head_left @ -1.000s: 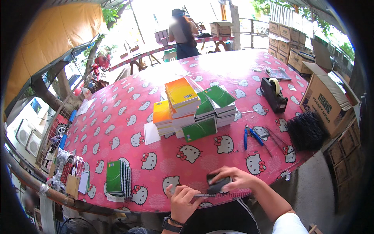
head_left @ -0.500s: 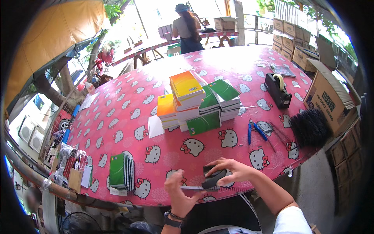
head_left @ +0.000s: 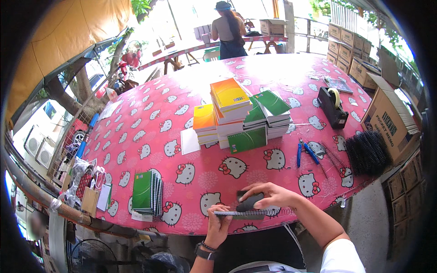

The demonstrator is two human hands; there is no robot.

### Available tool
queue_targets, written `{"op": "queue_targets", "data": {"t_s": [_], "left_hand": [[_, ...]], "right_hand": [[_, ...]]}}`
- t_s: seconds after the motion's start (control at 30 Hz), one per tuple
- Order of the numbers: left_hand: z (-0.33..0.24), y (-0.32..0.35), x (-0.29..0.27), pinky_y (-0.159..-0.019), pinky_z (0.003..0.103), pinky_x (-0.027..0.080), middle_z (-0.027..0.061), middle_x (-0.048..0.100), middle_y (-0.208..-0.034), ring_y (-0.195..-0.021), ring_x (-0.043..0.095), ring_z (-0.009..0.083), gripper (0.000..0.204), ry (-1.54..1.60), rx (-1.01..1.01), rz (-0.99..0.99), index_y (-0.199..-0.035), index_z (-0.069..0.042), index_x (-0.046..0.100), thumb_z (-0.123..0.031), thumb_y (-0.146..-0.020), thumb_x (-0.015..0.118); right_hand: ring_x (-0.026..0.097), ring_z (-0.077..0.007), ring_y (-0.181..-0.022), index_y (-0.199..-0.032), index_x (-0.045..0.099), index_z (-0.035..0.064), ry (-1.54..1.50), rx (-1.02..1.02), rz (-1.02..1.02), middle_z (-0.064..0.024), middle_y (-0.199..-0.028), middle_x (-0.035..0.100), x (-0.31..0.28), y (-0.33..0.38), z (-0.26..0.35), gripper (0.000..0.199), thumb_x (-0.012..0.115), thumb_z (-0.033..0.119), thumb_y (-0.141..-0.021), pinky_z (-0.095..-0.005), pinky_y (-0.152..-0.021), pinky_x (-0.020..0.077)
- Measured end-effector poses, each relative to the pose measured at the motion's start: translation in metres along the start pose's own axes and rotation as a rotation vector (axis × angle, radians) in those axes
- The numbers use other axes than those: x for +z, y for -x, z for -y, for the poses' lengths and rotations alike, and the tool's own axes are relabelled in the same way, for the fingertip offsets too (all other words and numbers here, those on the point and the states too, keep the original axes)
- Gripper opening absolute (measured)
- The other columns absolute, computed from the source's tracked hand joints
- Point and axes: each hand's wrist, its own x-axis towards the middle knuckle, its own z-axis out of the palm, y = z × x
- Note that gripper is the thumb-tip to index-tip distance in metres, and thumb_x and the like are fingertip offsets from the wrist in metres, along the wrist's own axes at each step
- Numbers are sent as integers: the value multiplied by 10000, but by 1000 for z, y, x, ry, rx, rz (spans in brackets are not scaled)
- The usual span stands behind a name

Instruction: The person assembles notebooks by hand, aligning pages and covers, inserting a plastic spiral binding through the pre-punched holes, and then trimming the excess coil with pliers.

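Observation:
At the table's near edge, my left hand (head_left: 217,227) pinches the left end of a spiral notebook (head_left: 248,217), which is held edge-on. A thin dark wire coil (head_left: 287,210) runs along its upper edge and sticks out past the right end. My right hand (head_left: 271,194) is closed on a dark grey block-like object (head_left: 250,201) just above the coil. Whether the block touches the coil, I cannot tell. To the left lies a small stack of green spiral notebooks (head_left: 144,191).
Stacks of yellow and green notebooks (head_left: 230,95) stand mid-table. To their right are blue-handled pliers (head_left: 307,152), loose coils (head_left: 330,159), a black tape dispenser (head_left: 332,109), a heap of black coils (head_left: 366,152) and a cardboard box (head_left: 391,118). A person (head_left: 227,32) stands beyond the table.
My left hand, fingers apart before, has closed on the notebook's left end. The right hand keeps its hold on the grey block. The whole view has shifted slightly.

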Motion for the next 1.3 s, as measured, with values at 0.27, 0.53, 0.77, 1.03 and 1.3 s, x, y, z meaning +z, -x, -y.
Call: {"op": "queue_targets", "data": {"t_s": [0.27, 0.53, 0.77, 1.03, 1.3], "left_hand": [[-19, -8, 1, -781, 267, 400, 33, 482, -930, -877, 469, 111, 202, 90, -118, -59, -1050, -48, 418, -94, -915, 562], [-6, -30, 0, -774, 225, 370, -3, 460, -943, -845, 428, 79, 171, 263, -329, -128, -1066, -64, 464, -180, -954, 520], [-5, -27, -1, -816, 240, 383, 16, 460, -959, -887, 440, 91, 171, 224, -293, -77, -1090, -61, 437, -177, -971, 477], [-3, -16, -5, -840, 266, 381, 25, 462, -994, -881, 443, 102, 113, 231, -121, -17, -1052, -70, 458, -148, -971, 469], [-13, -25, 5, -769, 240, 375, 13, 472, -941, -840, 433, 90, 167, 134, -241, -77, -1042, -62, 486, -210, -966, 496]], "right_hand": [[444, -296, -1197, -1164, 632, 122, 42, -48, -91, -172, -1253, 525, -3, 1, -4, 541, 731, 409, -716, -427, -974, 373], [413, -376, -1148, -1143, 598, 145, 986, -369, -539, -194, -1379, 342, 12, 15, 37, 567, 759, 308, -625, -457, -978, 364], [384, -343, -1182, -1098, 622, 122, 1086, -400, -138, -172, -1418, 290, 22, 25, 25, 539, 755, 341, -623, -450, -970, 349], [398, -355, -1176, -1099, 607, 155, 1094, -471, -234, -175, -1382, 324, 24, 31, 45, 539, 780, 316, -615, -444, -943, 367], [378, -318, -1205, -1136, 590, 161, 1169, -325, -346, -145, -1387, 319, 29, 32, 34, 541, 756, 251, -629, -425, -966, 346]]}}
